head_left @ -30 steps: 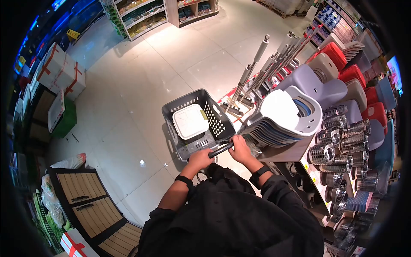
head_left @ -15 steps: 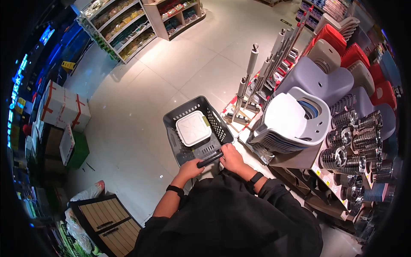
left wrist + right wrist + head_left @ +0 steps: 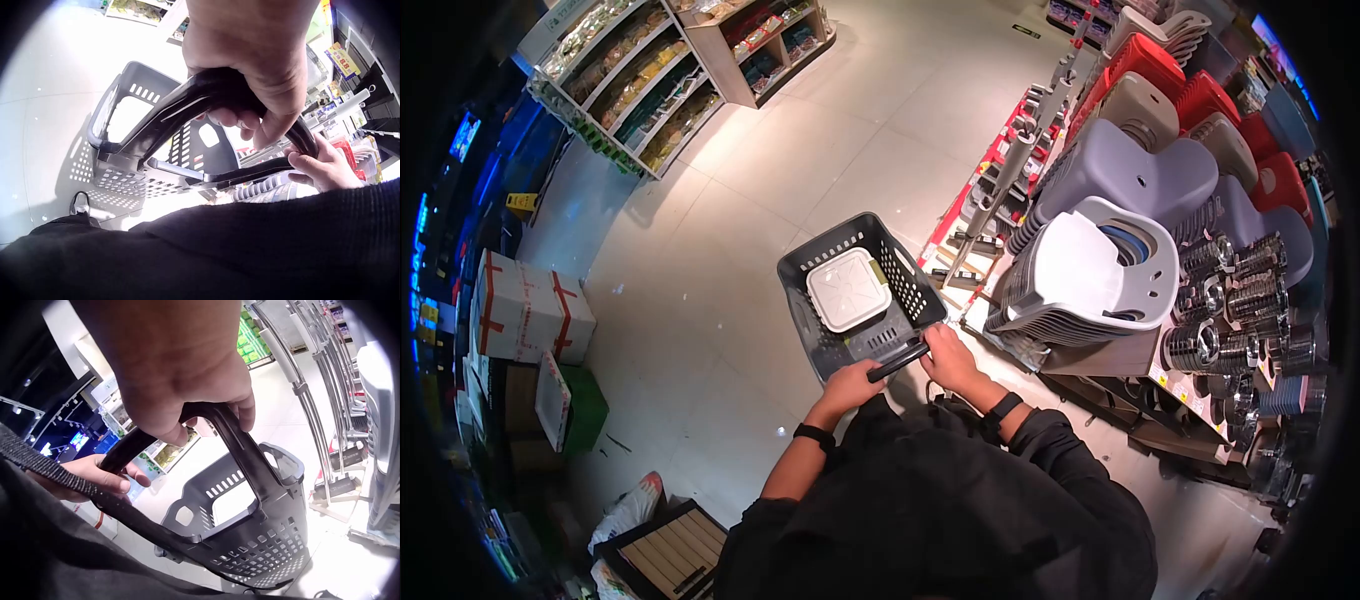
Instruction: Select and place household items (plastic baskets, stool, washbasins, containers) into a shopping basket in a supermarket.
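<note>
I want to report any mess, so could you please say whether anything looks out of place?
Mostly no: the white container sits inside the basket, nothing visibly spilled. One oddity: a thin dark streak stands out on the pale floor near the green box, perhaps a stray scrap, too small to identify.

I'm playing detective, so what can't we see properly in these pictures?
1. Inside the white square box: head view; its top covers it.
2. The shopping basket floor right under that box: head view; the box hides it.
3. Part of the slatted wooden cabinet: head view; the bottom edge cuts it off.
4. Small print on the yellow price sign: left wrist view; too small and blurred.
</note>
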Tool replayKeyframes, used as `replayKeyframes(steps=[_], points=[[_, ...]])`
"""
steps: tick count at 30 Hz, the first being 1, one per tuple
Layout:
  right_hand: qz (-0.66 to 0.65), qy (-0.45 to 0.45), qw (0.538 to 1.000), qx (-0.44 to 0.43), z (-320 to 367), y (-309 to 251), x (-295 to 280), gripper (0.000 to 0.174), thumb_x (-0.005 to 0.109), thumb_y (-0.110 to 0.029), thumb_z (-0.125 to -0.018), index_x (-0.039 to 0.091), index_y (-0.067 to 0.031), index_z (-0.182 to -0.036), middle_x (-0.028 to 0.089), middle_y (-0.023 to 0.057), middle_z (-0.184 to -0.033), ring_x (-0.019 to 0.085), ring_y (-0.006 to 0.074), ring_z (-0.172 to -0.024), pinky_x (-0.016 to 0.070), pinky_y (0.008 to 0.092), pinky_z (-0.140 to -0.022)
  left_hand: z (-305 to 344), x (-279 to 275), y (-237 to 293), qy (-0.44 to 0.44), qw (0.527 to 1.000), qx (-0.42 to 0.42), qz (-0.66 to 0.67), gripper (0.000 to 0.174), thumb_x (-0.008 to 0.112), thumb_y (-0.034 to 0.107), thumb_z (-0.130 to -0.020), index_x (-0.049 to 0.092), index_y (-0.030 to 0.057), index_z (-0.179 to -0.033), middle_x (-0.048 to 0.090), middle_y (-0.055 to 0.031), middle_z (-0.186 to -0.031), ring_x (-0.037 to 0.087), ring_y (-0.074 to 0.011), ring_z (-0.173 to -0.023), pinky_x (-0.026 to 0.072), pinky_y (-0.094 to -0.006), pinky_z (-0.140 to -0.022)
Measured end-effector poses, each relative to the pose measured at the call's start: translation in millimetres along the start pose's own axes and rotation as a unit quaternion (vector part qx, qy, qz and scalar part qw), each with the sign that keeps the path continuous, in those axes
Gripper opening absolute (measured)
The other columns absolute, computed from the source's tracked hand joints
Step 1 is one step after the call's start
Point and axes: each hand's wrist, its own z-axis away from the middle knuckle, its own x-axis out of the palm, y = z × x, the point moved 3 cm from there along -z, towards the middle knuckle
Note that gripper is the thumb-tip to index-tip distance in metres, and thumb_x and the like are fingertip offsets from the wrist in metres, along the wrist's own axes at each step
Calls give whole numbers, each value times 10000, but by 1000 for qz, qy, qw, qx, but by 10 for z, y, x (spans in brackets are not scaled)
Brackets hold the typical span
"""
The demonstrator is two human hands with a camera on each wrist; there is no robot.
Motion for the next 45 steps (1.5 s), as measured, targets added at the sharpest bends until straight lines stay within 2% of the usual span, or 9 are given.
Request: replayKeyframes(steps=[5,9,13,19,21,25,34,39,45], points=[[6,30,999,39,-299,-106,89,332,654,-97,-773,495,-61,-1062,512,182,-1065,513,379,-1042,454,444,-869,-345,-274,-177,-24,999,35,-28,445,679,411,-783,655,172,-1157,707,-119,-1024,668,-336,-962,527,-438,-836],[19,56,996,62,-502,-163,198,336,665,-95,-779,487,-71,-1062,512,169,-1069,526,376,-1041,471,451,-861,-553,-527,-257,-31,996,68,-42,395,666,390,-781,665,182,-1116,707,-119,-1002,668,-337,-952,529,-443,-818],[30,65,994,79,-686,-216,243,321,666,-107,-794,486,-76,-1058,512,165,-1063,528,374,-1034,476,455,-843,-805,-713,-352,-29,993,96,-60,473,718,476,-768,660,172,-1125,708,-144,-943,675,-353,-899,531,-452,-784],[22,83,992,95,-979,-295,246,303,665,-116,-799,486,-59,-1037,511,183,-1014,526,386,-1001,466,444,-827,-1098,-1016,-391,-47,989,125,-70,443,718,445,-765,662,189,-1121,709,-141,-907,675,-356,-884,537,-441,-777],[22,96,990,98,-1084,-317,244,296,667,-117,-800,489,-60,-1029,517,176,-999,533,377,-987,471,445,-810,-1170,-1147,-387,-35,987,132,-89,405,699,380,-758,673,172,-1104,709,-122,-959,673,-333,-913,533,-436,-796],[30,102,990,94,-1302,-343,245,310,680,-117,-791,494,-74,-1035,507,163,-1014,537,368,-981,485,457,-805,-1399,-1355,-463,-27,983,154,-95,412,711,373,-754,670,170,-1110,711,-129,-924,675,-347,-878,535,-442,-789],[-24,118,989,82,-1974,-264,247,302,674,-90,-764,488,-62,-1000,507,162,-989,535,371,-964,491,462,-780,-2047,-1961,-444,-62,977,107,-176,398,730,372,-756,662,174,-1095,712,-132,-931,674,-354,-881,534,-449,-798],[-33,123,988,86,-2290,-242,210,299,670,-88,-774,495,-55,-1014,513,164,-980,532,368,-964,482,459,-776,-2407,-2222,-447,-68,972,149,-170,365,732,310,-740,667,197,-1081,707,-130,-880,672,-360,-848,542,-452,-770],[-53,135,983,117,-2579,-184,127,290,663,-88,-782,505,-54,-1023,516,162,-985,535,368,-972,483,455,-799,-2819,-2440,-332,-111,964,184,-155,360,753,335,-741,677,197,-1065,709,-123,-879,674,-346,-858,544,-443,-763]])
